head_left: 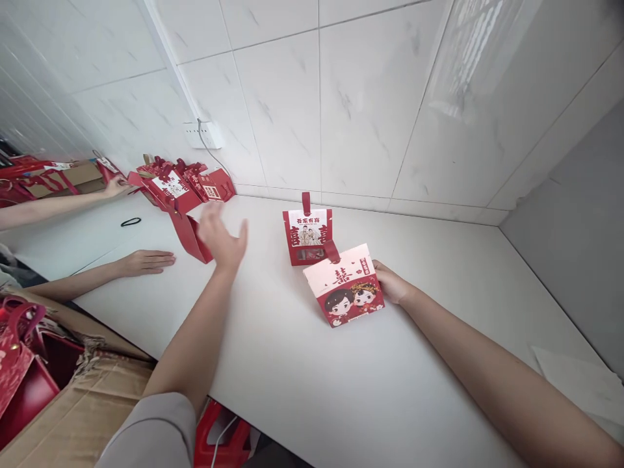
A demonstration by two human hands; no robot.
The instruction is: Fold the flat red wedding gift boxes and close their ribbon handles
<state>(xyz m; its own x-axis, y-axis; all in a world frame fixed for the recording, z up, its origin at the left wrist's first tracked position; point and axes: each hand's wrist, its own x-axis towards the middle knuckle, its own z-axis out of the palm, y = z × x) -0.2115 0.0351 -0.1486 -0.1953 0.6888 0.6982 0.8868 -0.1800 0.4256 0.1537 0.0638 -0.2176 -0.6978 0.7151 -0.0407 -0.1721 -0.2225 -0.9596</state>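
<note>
My right hand [390,283] grips the right edge of a pink and red box [347,286] with two cartoon faces and a ribbon loop on top. Just behind it a red and white box [308,233] with a drawn couple and a small window stands upright on the white table [283,364]. My left hand [223,239] is raised with its fingers apart and slightly blurred, beside a red folded piece [189,235] at the left; nothing shows in it.
Several red boxes [209,186] cluster against the tiled wall. Another person's hands [146,261] are at the left, one flat on the table near a black loop [130,222]. A cardboard box [97,403] with red bags stands at the lower left.
</note>
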